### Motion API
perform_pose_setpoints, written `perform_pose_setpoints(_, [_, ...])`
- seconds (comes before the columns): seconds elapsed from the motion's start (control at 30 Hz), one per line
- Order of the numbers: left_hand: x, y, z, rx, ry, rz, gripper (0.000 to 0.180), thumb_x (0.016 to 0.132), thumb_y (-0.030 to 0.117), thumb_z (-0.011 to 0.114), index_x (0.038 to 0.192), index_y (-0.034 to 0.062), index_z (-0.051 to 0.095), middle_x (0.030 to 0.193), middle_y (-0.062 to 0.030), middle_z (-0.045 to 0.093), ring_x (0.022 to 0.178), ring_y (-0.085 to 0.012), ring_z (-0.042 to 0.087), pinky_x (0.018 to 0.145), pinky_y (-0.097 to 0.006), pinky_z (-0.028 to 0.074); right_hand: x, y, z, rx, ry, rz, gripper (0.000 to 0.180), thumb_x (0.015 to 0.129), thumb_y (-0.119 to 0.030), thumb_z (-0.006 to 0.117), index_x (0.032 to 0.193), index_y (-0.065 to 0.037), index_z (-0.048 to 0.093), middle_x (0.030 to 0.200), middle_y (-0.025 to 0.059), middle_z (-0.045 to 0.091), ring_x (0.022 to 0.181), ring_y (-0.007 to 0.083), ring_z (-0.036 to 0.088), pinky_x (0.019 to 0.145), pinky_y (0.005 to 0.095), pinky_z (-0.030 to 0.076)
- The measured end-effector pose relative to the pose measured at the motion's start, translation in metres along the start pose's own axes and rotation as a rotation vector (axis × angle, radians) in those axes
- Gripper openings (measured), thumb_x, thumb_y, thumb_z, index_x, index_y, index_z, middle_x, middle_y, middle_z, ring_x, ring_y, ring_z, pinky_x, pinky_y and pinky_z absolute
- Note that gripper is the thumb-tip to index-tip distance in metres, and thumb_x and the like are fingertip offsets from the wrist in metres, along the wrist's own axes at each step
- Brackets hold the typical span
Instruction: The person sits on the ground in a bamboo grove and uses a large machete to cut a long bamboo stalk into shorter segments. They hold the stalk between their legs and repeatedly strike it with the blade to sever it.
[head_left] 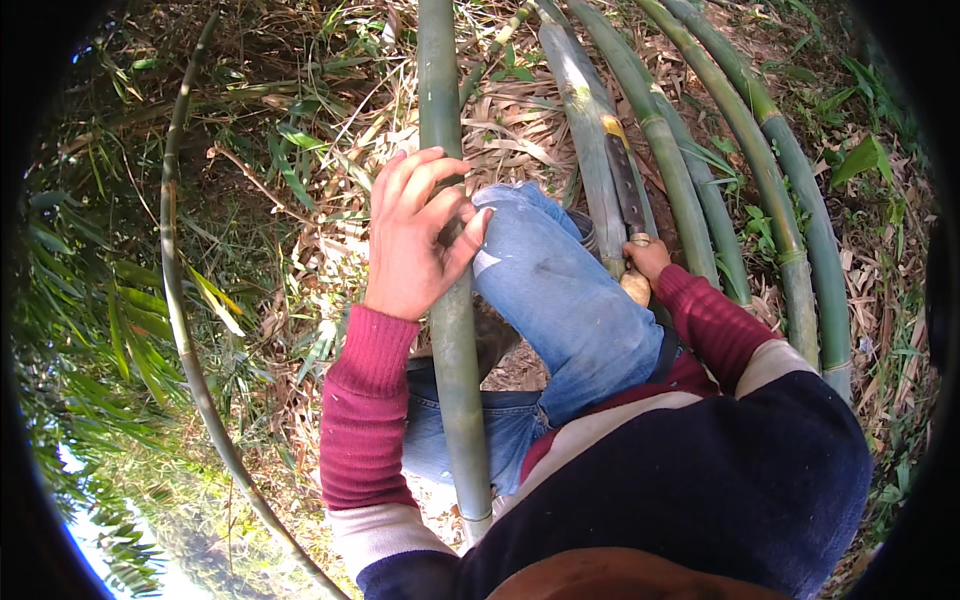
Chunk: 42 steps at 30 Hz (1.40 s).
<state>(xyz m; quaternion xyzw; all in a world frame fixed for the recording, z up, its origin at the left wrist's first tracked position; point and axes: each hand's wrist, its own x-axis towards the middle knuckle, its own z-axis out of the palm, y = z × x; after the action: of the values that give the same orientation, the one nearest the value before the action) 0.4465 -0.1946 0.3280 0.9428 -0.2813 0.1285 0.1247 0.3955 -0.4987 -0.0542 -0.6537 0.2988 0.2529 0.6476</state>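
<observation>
A thick green bamboo pole [458, 370] runs lengthwise in front of me, crossing over my left leg. My left hand [415, 225] is at this pole, its fingers loosely bent and the thumb held apart from them. Whether the palm presses on the pole I cannot tell. On the right, beside my bent knee, my right hand [648, 258] is closed around the pale wooden handle [635, 287] of a machete. Its long dark blade [627, 185] points away from me, along the cut bamboo poles, with a yellowish patch near the far end.
Several more bamboo poles [660, 150] lie side by side on the right. A thin curved bamboo stem [175, 270] stands at the left, near leafy growth [130, 330]. Dry leaves [515, 125] cover the ground. My jeans-clad leg [560, 280] is between both hands.
</observation>
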Motion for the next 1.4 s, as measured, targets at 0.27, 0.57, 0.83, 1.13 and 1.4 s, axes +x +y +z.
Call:
perform_pose_setpoints(0.27, [-0.035, -0.025, 0.009, -0.557, 0.272, -0.698, 0.047, 0.096, 0.02, 0.077, 0.134, -0.0002, 0.059, 0.109, -0.0081, 0.068, 0.096, -0.0135, 0.063, 0.087, -0.032, 0.053, 0.001, -0.026, 0.004, -0.126, 0.059, 0.137, 0.03, 0.07, -0.018, 0.075, 0.083, 0.008, 0.07, 0.086, 0.0132, 0.069, 0.075, 0.0231, 0.066, 0.068, 0.0381, 0.053])
perform_pose_setpoints(0.57, [-0.011, -0.018, 0.042, -0.51, 0.228, -0.701, 0.055, 0.08, 0.016, 0.089, 0.125, 0.0039, 0.06, 0.114, -0.0027, 0.056, 0.091, -0.0118, 0.055, 0.08, -0.027, 0.05, 0.007, -0.026, -0.002, -0.283, 0.015, 0.115, 0.038, 0.068, -0.021, 0.077, 0.088, 0.01, 0.071, 0.089, 0.0139, 0.07, 0.077, 0.024, 0.066, 0.069, 0.038, 0.053])
perform_pose_setpoints(0.83, [-0.014, -0.028, 0.06, -0.638, 0.343, -0.619, 0.045, 0.084, 0.006, 0.087, 0.12, 0.0071, 0.061, 0.102, 0.0013, 0.058, 0.088, -0.0071, 0.056, 0.073, -0.022, 0.052, 0.017, -0.021, -0.007, -0.329, -0.033, 0.091, 0.04, 0.068, -0.021, 0.078, 0.09, 0.011, 0.07, 0.087, 0.0125, 0.07, 0.076, 0.0238, 0.067, 0.069, 0.0379, 0.054])
perform_pose_setpoints(1.13, [-0.056, 0.0, 0.034, -0.653, 0.267, -0.817, 0.068, 0.096, 0.016, 0.077, 0.152, 0.0033, 0.042, 0.117, -0.0075, 0.06, 0.103, -0.0136, 0.061, 0.086, -0.031, 0.056, 0.025, 0.006, -0.011, -0.046, -0.037, 0.078, 0.043, 0.07, -0.019, 0.082, 0.099, 0.01, 0.071, 0.092, 0.0162, 0.074, 0.081, 0.0255, 0.073, 0.072, 0.0377, 0.058])
perform_pose_setpoints(1.4, [-0.131, 0.019, -0.011, -0.657, 0.127, -0.977, 0.051, 0.103, 0.022, 0.069, 0.146, 0.0014, 0.05, 0.109, -0.003, 0.064, 0.097, -0.0108, 0.059, 0.087, -0.026, 0.049, 0.05, 0.013, -0.034, -0.256, 0.017, 0.03, 0.053, 0.074, -0.019, 0.085, 0.114, 0.011, 0.068, 0.101, 0.0184, 0.075, 0.083, 0.0283, 0.075, 0.076, 0.042, 0.059])
